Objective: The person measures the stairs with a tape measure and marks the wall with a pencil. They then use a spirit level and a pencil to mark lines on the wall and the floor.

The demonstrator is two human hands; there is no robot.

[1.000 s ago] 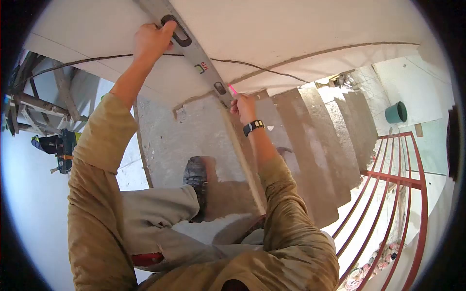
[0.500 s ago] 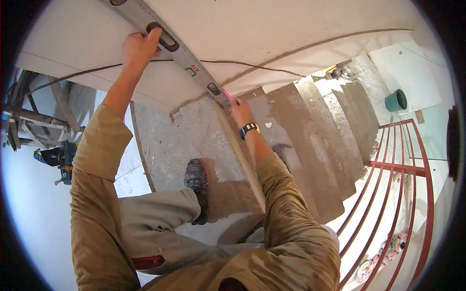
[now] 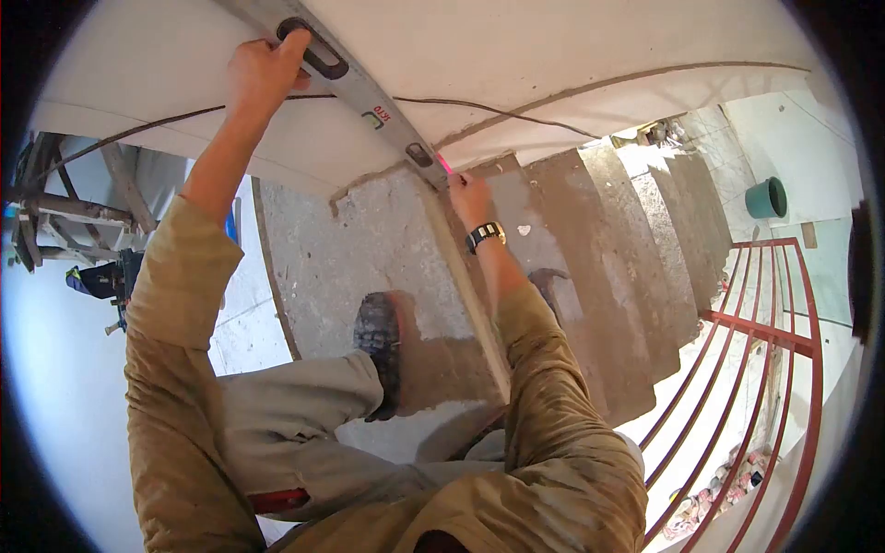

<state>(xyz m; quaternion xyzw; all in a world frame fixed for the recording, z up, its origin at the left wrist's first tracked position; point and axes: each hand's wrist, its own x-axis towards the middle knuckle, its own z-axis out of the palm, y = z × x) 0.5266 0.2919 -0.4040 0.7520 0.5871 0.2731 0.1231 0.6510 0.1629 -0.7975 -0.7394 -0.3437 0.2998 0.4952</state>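
A long grey spirit level (image 3: 364, 92) lies slanted against the pale wall, its lower end at the top edge of a concrete step. My left hand (image 3: 267, 69) is closed around the level's edge at its upper hand slot, thumb at the opening. At the level's lower end, my right hand (image 3: 470, 198) is closed, with a thin bright pink stick (image 3: 444, 163) showing at its fingertips beside the level's edge. Its exact kind is not clear. A dark watch sits on my right wrist.
Concrete stairs (image 3: 590, 267) descend to the right, beside a red metal railing (image 3: 761, 327). A dark cable (image 3: 498, 109) runs across the wall behind the level. A green bucket (image 3: 766, 198) stands far right. Wooden trestles (image 3: 74, 212) are at left. My boot (image 3: 378, 350) rests on the step.
The view has shifted slightly, so the level and both hands appear a little higher and to the right. Both hands keep their hold, with the pink stick still at the right fingertips.
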